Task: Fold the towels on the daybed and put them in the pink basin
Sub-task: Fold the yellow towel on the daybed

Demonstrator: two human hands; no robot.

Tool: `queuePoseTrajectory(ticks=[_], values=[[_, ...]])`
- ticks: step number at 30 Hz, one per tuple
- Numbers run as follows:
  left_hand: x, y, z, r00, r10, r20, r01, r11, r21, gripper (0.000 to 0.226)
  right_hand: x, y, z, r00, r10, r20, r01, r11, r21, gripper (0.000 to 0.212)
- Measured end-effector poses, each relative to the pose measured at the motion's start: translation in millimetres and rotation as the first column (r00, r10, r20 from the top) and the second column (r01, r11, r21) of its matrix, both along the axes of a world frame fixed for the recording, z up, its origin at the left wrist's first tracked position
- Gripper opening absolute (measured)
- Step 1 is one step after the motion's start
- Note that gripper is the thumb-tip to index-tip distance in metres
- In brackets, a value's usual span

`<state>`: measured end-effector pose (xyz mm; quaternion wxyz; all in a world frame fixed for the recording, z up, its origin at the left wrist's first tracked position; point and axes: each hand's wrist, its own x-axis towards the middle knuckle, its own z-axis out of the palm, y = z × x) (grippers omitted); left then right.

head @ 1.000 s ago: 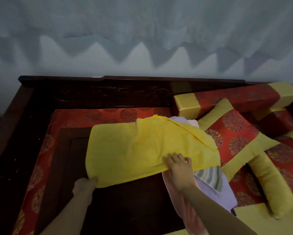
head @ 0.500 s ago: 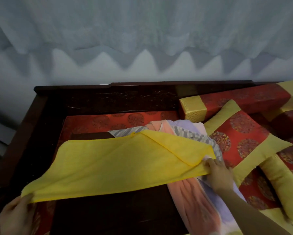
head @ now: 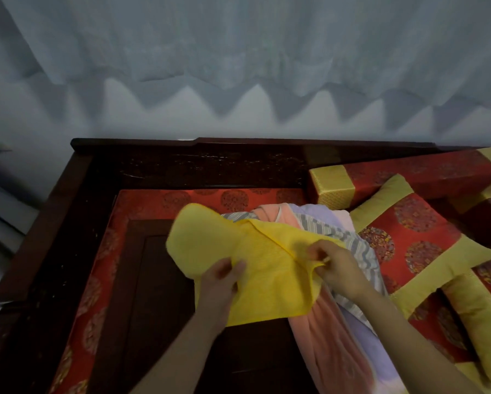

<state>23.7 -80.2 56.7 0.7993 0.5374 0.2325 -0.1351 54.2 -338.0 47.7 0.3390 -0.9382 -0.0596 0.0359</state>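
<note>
Both hands grip the yellow towel (head: 267, 268), which lies doubled over between them on the daybed (head: 159, 280). The left hand (head: 220, 282) pinches the towel's near-left fold, thumb on top. The right hand (head: 338, 268) is closed on a bunched corner at the towel's right edge. Under and to the right of the towel lie a pink towel (head: 324, 336), a striped towel (head: 358, 245) and a lilac towel (head: 321, 213), unfolded. Red-and-gold cushions (head: 414, 237) sit further right.
</note>
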Motion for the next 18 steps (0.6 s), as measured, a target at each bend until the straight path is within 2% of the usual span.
queuePoseTrajectory(ticks=[2, 3, 5, 7, 9, 14, 18], values=[[-3.9, -7.1, -1.2, 1.0, -0.023, 0.015, 0.023, 0.999, 0.029, 0.01, 4.3, 13.8, 15.4, 0.996, -0.09, -0.02, 0.092, 0.976, 0.196, 0.048], [-5.3, -9.2, -0.4, 0.999, -0.03, 0.021, 0.029, 0.999, 0.034, 0.007, 5.2, 19.1, 22.5, 0.997, -0.071, -0.042, 0.08, 0.958, 0.275, 0.049], [-7.1, -10.5, 3.0, 0.998, -0.051, 0.033, 0.049, 0.998, 0.048, 0.01, 4.4, 29.4, 36.4, 0.991, 0.096, -0.092, -0.059, 0.937, 0.345, 0.044], [-7.7, -8.7, 4.0, 0.994, -0.097, 0.052, 0.094, 0.993, 0.069, 0.011, 1.3, 42.9, 48.0, 0.951, 0.278, -0.134, -0.224, 0.921, 0.319, 0.034], [-9.4, -4.8, 5.4, 0.985, -0.159, 0.067, 0.153, 0.985, 0.081, 0.012, 1.0, 55.6, 51.2, 0.921, 0.364, -0.14, -0.309, 0.901, 0.305, 0.03], [-14.4, 6.7, 5.1, 0.954, -0.283, 0.098, 0.27, 0.954, 0.127, 0.022, 6.1, 82.8, 50.2, 0.963, 0.248, -0.101, -0.2, 0.917, 0.344, 0.025], [-16.8, 16.2, 2.8, 0.922, -0.349, 0.167, 0.315, 0.927, 0.203, 0.018, 8.6, 95.4, 44.4, 0.972, 0.224, -0.068, -0.195, 0.935, 0.296, 0.03]])
